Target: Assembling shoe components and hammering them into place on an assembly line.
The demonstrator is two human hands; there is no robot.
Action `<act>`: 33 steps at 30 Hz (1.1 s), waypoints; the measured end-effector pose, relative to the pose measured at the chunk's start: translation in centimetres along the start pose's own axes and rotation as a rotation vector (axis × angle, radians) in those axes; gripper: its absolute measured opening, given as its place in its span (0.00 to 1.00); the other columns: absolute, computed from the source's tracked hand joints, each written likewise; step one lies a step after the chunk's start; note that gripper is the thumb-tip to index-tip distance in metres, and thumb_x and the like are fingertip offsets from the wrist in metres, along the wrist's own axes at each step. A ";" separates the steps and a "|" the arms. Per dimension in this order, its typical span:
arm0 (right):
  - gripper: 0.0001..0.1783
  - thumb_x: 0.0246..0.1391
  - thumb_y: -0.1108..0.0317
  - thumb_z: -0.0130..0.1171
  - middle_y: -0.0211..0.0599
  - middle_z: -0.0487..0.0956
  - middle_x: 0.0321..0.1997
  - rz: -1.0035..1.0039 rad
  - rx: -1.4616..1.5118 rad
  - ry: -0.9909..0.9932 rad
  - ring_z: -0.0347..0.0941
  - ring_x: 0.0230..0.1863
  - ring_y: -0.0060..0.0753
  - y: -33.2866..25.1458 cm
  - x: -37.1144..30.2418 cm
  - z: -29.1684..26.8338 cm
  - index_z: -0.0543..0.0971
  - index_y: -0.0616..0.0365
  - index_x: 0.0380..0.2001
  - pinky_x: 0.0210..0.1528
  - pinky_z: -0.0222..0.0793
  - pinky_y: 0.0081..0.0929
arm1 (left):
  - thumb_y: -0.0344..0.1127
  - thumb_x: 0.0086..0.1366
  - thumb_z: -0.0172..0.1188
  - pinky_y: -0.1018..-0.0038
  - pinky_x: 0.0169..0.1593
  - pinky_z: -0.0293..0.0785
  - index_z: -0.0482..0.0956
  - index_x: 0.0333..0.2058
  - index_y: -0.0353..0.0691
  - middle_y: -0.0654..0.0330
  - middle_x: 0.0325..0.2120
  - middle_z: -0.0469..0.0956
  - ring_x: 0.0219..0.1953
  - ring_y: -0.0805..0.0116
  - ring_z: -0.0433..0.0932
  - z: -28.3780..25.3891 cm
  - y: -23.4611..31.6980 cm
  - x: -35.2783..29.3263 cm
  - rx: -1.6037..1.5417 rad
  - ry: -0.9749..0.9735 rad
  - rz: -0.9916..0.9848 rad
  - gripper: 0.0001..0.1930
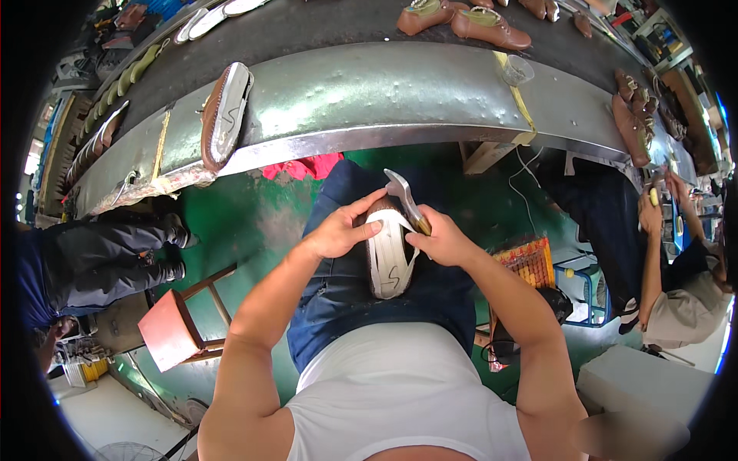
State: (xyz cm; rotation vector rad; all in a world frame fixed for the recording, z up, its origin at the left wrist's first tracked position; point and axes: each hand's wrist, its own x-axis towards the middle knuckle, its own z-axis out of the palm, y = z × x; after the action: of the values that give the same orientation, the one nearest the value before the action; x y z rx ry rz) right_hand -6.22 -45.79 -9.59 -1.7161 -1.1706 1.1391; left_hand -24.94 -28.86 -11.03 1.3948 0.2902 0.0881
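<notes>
A brown shoe with a white underside (389, 265) rests bottom up on my lap, a dark curved mark drawn on its pale surface. My left hand (344, 230) grips its far end, thumb on the white underside and fingers along the brown edge. Closed around the brown handle of a hammer-like metal tool is my right hand (443, 240). The curved silver head of this metal tool (400, 192) points up and away, beside the shoe's far end. My right thumb lies by a loose white strip (404, 223) at the shoe's side.
Ahead runs a metal-edged workbench (384, 88) with a dark belt. On its edge lies another brown shoe, white underside showing (227, 115). Several brown shoes (492, 29) and a clear cup (518, 70) stand farther right. A stool (171, 330) is left; co-workers sit on both sides.
</notes>
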 end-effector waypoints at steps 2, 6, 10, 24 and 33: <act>0.24 0.52 0.69 0.60 0.54 0.79 0.40 -0.020 -0.051 0.070 0.78 0.44 0.54 0.1 -0.3 1.0 0.68 0.64 0.51 0.46 0.71 0.42 | 0.31 0.68 0.58 0.70 0.65 0.61 0.53 0.70 0.40 0.58 0.61 0.67 0.61 0.69 0.67 -0.2 -0.5 0.3 -0.094 -0.035 -0.026 0.35; 0.24 0.51 0.76 0.53 0.60 0.78 0.42 -0.291 -0.170 0.287 0.75 0.47 0.64 -1.1 0.1 1.5 0.66 0.65 0.52 0.48 0.70 0.47 | 0.29 0.60 0.63 0.70 0.65 0.62 0.50 0.70 0.39 0.56 0.60 0.68 0.61 0.67 0.67 1.4 -0.7 0.9 0.047 0.033 0.006 0.42; 0.23 0.50 0.78 0.52 0.61 0.77 0.42 -0.131 -0.177 0.239 0.74 0.47 0.65 -0.8 0.7 0.9 0.66 0.65 0.51 0.49 0.70 0.48 | 0.30 0.52 0.67 0.71 0.65 0.61 0.33 0.71 0.37 0.50 0.62 0.65 0.62 0.56 0.68 3.1 1.0 1.4 0.370 0.080 -0.085 0.57; 0.20 0.53 0.70 0.59 0.52 0.80 0.38 0.002 -0.004 0.279 0.79 0.41 0.50 1.2 -1.0 -0.5 0.70 0.64 0.48 0.46 0.73 0.38 | 0.34 0.60 0.69 0.68 0.63 0.63 0.54 0.66 0.44 0.59 0.57 0.67 0.59 0.66 0.67 2.3 -2.6 4.6 0.038 -0.036 -0.146 0.40; 0.12 0.63 0.65 0.54 0.33 0.80 0.34 0.465 0.512 -0.191 0.76 0.31 0.26 -0.5 -6.3 0.8 0.75 0.60 0.44 0.31 0.73 0.24 | 0.46 0.72 0.53 0.69 0.62 0.64 0.53 0.68 0.51 0.59 0.55 0.69 0.57 0.68 0.67 2.3 -3.0 2.6 -0.103 0.229 -0.194 0.30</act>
State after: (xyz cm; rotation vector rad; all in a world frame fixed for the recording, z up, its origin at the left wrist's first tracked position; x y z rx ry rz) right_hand -8.24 -51.51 -7.78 -1.5259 -0.5103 1.7397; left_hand -22.20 -31.04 -14.05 1.2488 0.6018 0.1017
